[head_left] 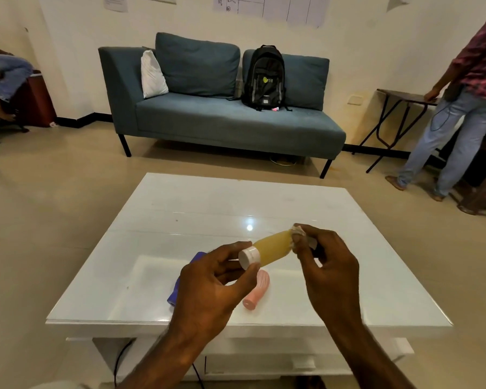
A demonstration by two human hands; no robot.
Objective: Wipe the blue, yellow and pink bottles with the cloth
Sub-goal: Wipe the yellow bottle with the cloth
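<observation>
One pink bottle on white table; blue sofa; backpack behind

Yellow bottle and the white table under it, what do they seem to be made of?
Yellow bottle: probably plastic, translucent and matte. Its body glows softly rather than shining, and its white cap looks like opaque plastic. Table: a glossy white top, perhaps glass over a painted board. It shows a sharp bright reflection, but the core material is not visible.
</observation>
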